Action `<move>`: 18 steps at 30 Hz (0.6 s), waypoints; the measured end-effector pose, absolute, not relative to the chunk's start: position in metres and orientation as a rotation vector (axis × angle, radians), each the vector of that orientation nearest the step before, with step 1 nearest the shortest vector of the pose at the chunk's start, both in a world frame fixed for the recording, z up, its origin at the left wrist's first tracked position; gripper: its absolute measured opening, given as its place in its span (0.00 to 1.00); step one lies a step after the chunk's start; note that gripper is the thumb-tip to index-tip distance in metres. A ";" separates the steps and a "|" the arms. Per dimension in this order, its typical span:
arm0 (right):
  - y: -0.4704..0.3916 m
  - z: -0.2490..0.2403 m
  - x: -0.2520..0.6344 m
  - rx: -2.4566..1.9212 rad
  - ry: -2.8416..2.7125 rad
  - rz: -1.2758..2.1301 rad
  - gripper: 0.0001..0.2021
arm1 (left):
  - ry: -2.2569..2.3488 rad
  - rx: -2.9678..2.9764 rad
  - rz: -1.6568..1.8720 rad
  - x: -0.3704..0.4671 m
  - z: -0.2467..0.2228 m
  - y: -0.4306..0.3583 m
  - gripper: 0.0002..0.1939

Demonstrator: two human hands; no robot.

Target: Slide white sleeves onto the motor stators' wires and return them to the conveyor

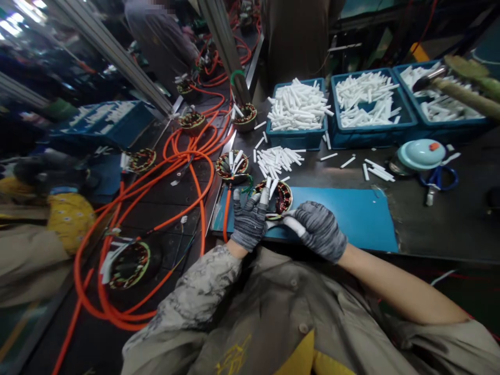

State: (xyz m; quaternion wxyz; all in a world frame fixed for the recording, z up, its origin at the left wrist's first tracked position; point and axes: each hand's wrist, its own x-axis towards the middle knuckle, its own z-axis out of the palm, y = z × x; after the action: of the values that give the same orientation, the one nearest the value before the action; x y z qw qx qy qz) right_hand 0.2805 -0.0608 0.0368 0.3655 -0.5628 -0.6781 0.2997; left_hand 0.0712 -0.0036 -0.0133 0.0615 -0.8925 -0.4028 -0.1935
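Note:
A ring-shaped motor stator with copper windings (pixel 288 197) lies on a blue mat (pixel 344 213) in front of me. Over its near left side rests my left hand (pixel 250 221), in a grey knitted glove, its fingers stretched out and apart. White sleeves (pixel 273 187) stick up beside those fingertips. My right hand (pixel 321 229), gloved alike, is curled at the stator's near right edge. A thick white strip (pixel 294 225) runs from the stator's near rim into its fingers; its far end is hidden. Just beyond, another stator (pixel 223 165) has white sleeves standing in it.
Loose white sleeves (pixel 278 160) lie behind the mat. Blue bins (pixel 299 139) full of sleeves line the back. At right are a pale blue lidded container (pixel 420 154) and blue-handled scissors (pixel 434 182). Orange cables (pixel 172 156) and several stators spread leftward; a co-worker's yellow sleeve (pixel 71 219) is beyond.

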 end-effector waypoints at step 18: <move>0.002 0.010 0.448 -2.404 -1.345 0.067 0.17 | -0.981 -3.071 -0.830 0.066 -0.013 -0.008 0.22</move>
State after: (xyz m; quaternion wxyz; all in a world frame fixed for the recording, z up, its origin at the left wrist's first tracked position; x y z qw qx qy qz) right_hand 0.4481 0.0024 0.0099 0.1921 -0.8562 -0.4789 0.0240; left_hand 0.0657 -0.0083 -0.0133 -0.0937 -0.9185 -0.2933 -0.2482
